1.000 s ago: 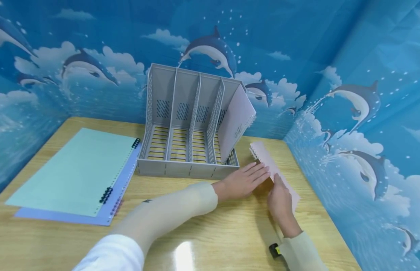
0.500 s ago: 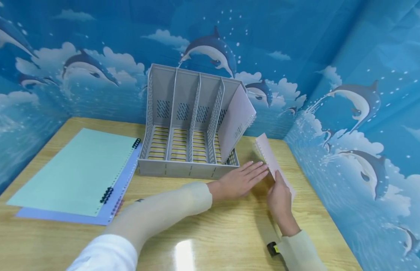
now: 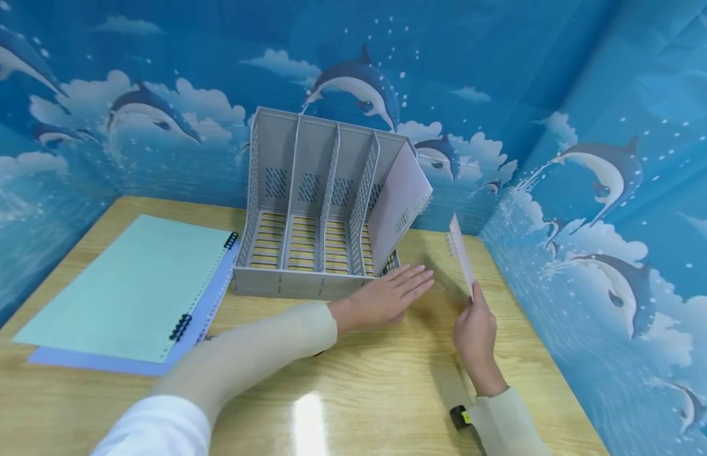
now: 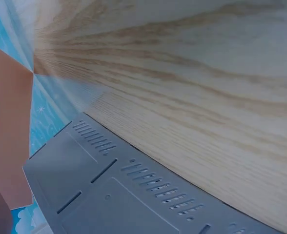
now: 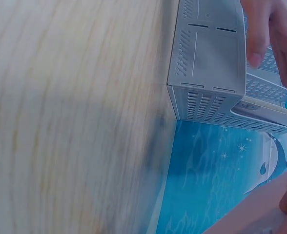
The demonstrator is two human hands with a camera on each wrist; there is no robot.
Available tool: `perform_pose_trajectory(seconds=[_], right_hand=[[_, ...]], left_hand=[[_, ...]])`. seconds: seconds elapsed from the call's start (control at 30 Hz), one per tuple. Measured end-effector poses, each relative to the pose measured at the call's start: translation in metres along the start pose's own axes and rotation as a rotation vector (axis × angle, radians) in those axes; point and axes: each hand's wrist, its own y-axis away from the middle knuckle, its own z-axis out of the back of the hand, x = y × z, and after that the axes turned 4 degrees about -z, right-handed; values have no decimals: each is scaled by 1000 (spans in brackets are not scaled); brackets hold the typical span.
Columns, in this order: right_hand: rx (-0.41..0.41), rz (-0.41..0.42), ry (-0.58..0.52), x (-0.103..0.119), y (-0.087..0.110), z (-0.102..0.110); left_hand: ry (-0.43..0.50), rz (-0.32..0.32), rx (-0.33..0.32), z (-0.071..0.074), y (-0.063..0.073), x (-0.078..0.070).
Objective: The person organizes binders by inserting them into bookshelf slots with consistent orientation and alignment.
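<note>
A pink spiral-bound notebook (image 3: 464,259) stands almost edge-on above the right part of the table in the head view. My right hand (image 3: 476,332) pinches it by its near end. My left hand (image 3: 384,296), fingers straight, hovers by the front right corner of a grey four-slot file rack (image 3: 308,285) and holds nothing. Another pink spiral notebook (image 3: 399,202) leans in the rack's rightmost slot. In the right wrist view, the held notebook (image 5: 260,212) shows at the lower right, with part of my left hand (image 5: 275,39) above the rack.
A green ring-bound notebook (image 3: 131,285) lies on a blue-purple one (image 3: 97,361) at the table's left. Dolphin-printed sheeting (image 3: 216,69) covers the walls behind and to the right. A small black and yellow item (image 3: 459,417) sits beside my right sleeve.
My right hand has raised the notebook from a slanted pose to nearly edge-on. My left hand has drawn off it, moving left toward the rack.
</note>
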Motion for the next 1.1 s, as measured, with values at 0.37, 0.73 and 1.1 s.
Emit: perform_pose_trajectory(seconds=[0.37, 0.73, 1.1], right_hand=[[-3, -106, -104, 2, -3, 4], [-92, -144, -207, 2, -9, 4], [-114, -193, -342, 3, -9, 3]], left_hand=[[129, 6, -62, 9, 22, 12], [189, 58, -136, 23, 41, 25], [247, 179, -188, 24, 63, 41]])
